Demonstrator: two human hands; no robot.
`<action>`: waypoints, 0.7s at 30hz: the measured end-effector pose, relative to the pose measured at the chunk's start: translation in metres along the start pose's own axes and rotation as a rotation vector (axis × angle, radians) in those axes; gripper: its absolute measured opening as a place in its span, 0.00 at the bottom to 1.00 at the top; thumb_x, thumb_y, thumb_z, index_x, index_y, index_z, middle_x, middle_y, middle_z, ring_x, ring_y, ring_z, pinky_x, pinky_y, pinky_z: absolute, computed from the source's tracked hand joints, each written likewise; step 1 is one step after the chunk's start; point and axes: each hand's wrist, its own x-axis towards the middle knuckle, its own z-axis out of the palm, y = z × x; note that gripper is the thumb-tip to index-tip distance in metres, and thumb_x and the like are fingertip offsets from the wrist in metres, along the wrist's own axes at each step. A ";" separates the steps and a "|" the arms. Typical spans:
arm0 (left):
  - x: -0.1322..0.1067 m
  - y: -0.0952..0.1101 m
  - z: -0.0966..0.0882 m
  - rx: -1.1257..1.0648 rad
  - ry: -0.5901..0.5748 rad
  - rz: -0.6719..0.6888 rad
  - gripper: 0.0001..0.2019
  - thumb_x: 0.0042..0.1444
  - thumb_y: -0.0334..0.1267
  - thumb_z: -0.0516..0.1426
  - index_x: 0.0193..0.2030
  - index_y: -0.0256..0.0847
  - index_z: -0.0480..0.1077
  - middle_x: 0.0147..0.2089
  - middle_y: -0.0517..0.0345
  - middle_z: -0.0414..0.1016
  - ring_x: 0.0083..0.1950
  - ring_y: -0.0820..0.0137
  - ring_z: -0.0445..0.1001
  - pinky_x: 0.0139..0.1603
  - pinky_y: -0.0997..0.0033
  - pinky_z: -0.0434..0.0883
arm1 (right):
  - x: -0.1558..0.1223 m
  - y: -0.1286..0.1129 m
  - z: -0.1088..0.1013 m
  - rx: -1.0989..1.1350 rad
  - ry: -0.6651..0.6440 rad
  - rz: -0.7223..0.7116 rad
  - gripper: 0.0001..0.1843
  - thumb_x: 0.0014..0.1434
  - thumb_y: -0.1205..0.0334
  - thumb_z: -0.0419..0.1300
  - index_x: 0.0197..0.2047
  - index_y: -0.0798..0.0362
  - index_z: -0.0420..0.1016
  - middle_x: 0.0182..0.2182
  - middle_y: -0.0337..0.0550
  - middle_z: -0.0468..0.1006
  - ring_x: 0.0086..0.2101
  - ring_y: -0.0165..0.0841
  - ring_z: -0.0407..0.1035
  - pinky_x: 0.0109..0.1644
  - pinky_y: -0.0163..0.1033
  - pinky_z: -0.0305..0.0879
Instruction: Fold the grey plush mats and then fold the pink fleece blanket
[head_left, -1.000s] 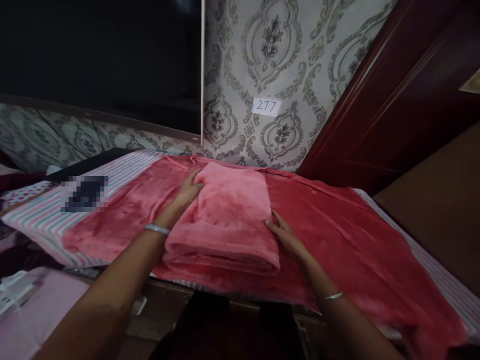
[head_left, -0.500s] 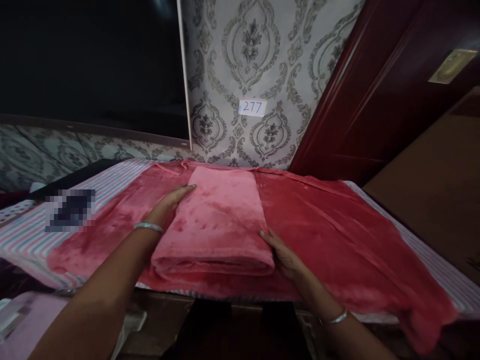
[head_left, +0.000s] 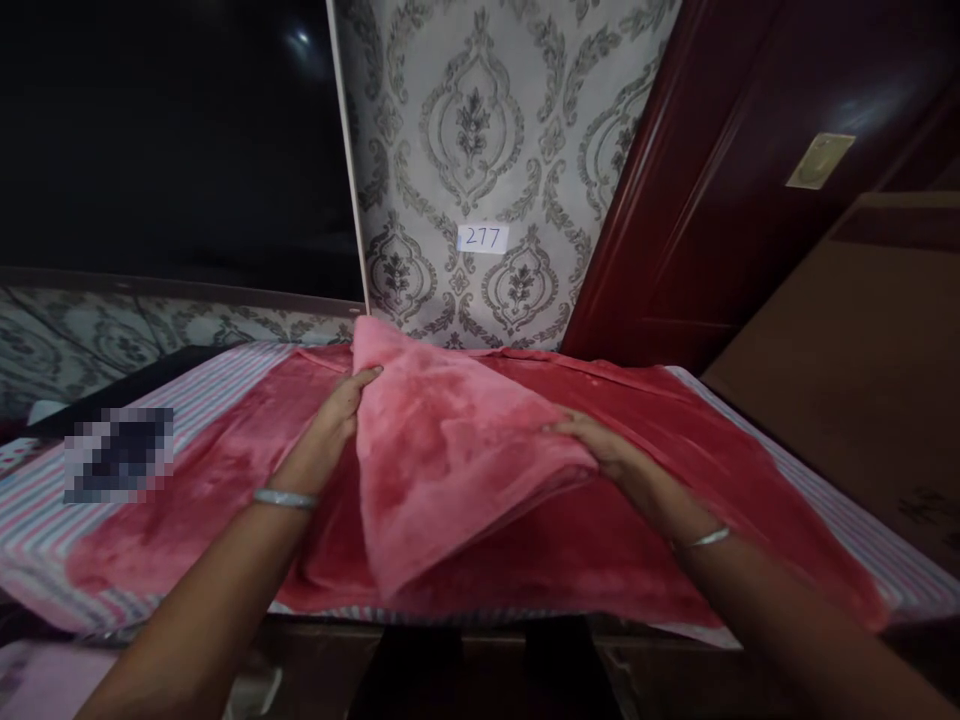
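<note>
A folded pink fleece cloth (head_left: 442, 450) is raised off a larger red fleece blanket (head_left: 675, 470) that lies spread over a table. My left hand (head_left: 334, 420) grips the cloth's left edge, fingers closed round it. My right hand (head_left: 607, 455) holds the right edge, fingers curled over the fabric. The cloth tilts, its far corner high and its near corner hanging down toward me. Both wrists wear thin silver bangles.
Beneath the blanket lies a pink-and-white striped table cover (head_left: 225, 365). A dark screen (head_left: 165, 150) hangs on the patterned wallpaper, with a "277" label (head_left: 482, 238) beside it. A dark red door (head_left: 750, 180) stands at the right. A blurred dark object (head_left: 120, 455) rests at the left.
The folded pink cloth lay flat on the blanket with my hands at its sides; now both hands have lifted it and it hangs tilted. The view shifted slightly right.
</note>
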 end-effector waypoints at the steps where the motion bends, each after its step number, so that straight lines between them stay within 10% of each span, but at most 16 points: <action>1: -0.008 0.002 0.007 -0.015 0.017 0.057 0.14 0.44 0.29 0.65 0.41 0.34 0.77 0.34 0.52 0.83 0.35 0.62 0.82 0.40 0.67 0.81 | 0.004 -0.015 -0.015 -0.043 -0.007 -0.004 0.24 0.44 0.61 0.71 0.48 0.49 0.82 0.40 0.43 0.85 0.37 0.39 0.78 0.44 0.42 0.75; 5: -0.068 -0.005 0.036 -0.089 0.034 0.331 0.24 0.45 0.33 0.69 0.51 0.40 0.75 0.49 0.54 0.83 0.47 0.63 0.81 0.47 0.70 0.80 | 0.029 -0.072 -0.070 -0.207 -0.088 -0.026 0.28 0.46 0.62 0.72 0.53 0.49 0.80 0.49 0.46 0.83 0.43 0.40 0.78 0.50 0.45 0.75; 8: -0.118 -0.038 0.041 -0.137 -0.012 0.266 0.30 0.46 0.36 0.70 0.57 0.45 0.70 0.56 0.55 0.79 0.56 0.59 0.79 0.55 0.64 0.78 | 0.058 -0.085 -0.098 -0.327 0.005 -0.062 0.26 0.46 0.66 0.72 0.51 0.51 0.82 0.50 0.48 0.83 0.46 0.43 0.77 0.55 0.48 0.73; 14: -0.154 -0.112 -0.028 -0.112 0.106 -0.224 0.27 0.43 0.30 0.68 0.52 0.41 0.69 0.45 0.49 0.81 0.47 0.54 0.83 0.46 0.58 0.81 | 0.081 -0.010 -0.113 -0.354 0.629 -0.081 0.22 0.56 0.57 0.66 0.52 0.56 0.79 0.49 0.56 0.82 0.55 0.50 0.73 0.64 0.62 0.63; 18: -0.128 -0.092 -0.071 -0.101 0.226 -0.130 0.26 0.43 0.31 0.66 0.52 0.41 0.71 0.43 0.50 0.82 0.45 0.58 0.83 0.46 0.61 0.80 | 0.042 0.047 -0.114 -0.314 0.673 -0.093 0.19 0.60 0.46 0.61 0.45 0.50 0.82 0.54 0.54 0.80 0.65 0.49 0.63 0.72 0.57 0.52; 21: -0.093 -0.064 -0.072 0.005 0.264 -0.077 0.18 0.45 0.32 0.65 0.45 0.41 0.75 0.38 0.55 0.82 0.35 0.66 0.81 0.36 0.70 0.79 | 0.008 0.069 -0.110 -0.119 0.505 -0.076 0.21 0.60 0.39 0.58 0.42 0.46 0.82 0.51 0.49 0.82 0.62 0.48 0.68 0.70 0.56 0.58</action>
